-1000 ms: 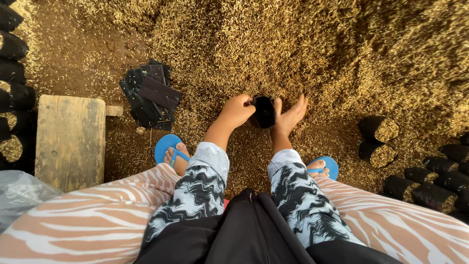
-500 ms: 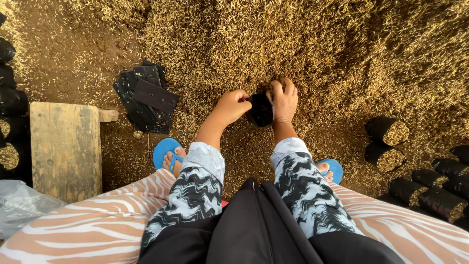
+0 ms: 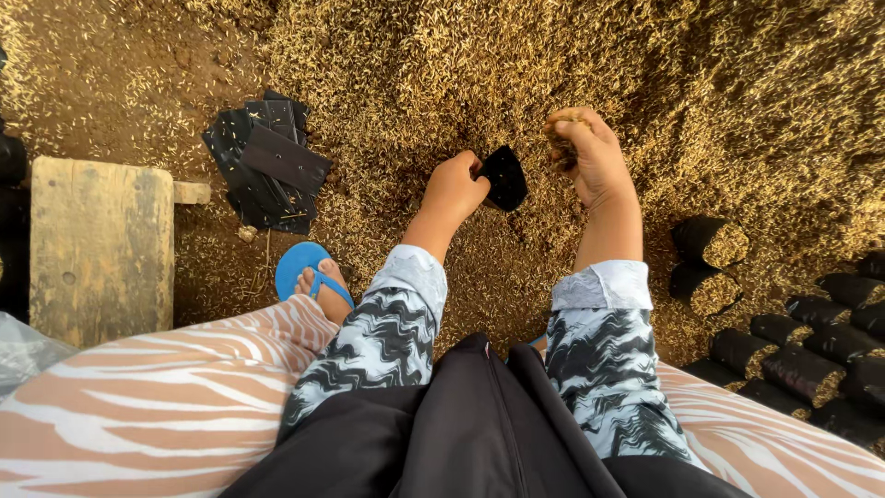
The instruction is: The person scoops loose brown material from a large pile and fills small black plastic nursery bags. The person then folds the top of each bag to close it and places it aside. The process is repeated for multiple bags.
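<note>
A weathered, pale wooden bench (image 3: pixel 100 247) stood far to the left of the small black plastic grow bag (image 3: pixel 505 177), on the ground strewn with golden rice husks (image 3: pixel 737 101). Between bench and bag, nearer the bench, lay a loose stack of flat, empty black plastic bags (image 3: pixel 269 166), and below that stack a foot in a blue flip-flop sandal (image 3: pixel 309 267) showed. The left hand (image 3: pixel 454 187) sat just left of the small bag, fingers closed and pinching its edge, holding it above the husks. Just right of the bag, the right hand (image 3: pixel 590 155) was raised and cupped shut around a fistful of husks, apart from the bag. Further right of the bag lay filled black cylindrical bags of husk (image 3: pixel 710 242) on their sides, in rows
</note>
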